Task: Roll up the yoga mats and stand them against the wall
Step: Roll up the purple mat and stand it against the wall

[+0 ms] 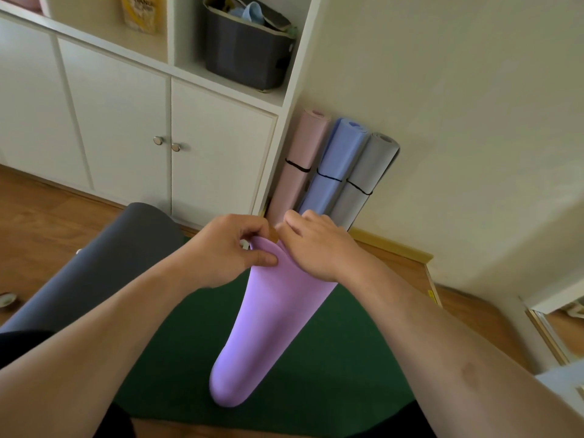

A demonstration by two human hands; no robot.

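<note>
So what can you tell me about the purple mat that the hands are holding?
The purple mat is rolled into a long tube of smooth, soft-looking foam, light lilac all over. It stands tilted, its lower end resting on the green mat on the floor and its top end leaning away toward the wall. The left hand pinches the top edge with thumb and fingers, and the right hand holds the top from the other side. No strap shows around it.
</note>
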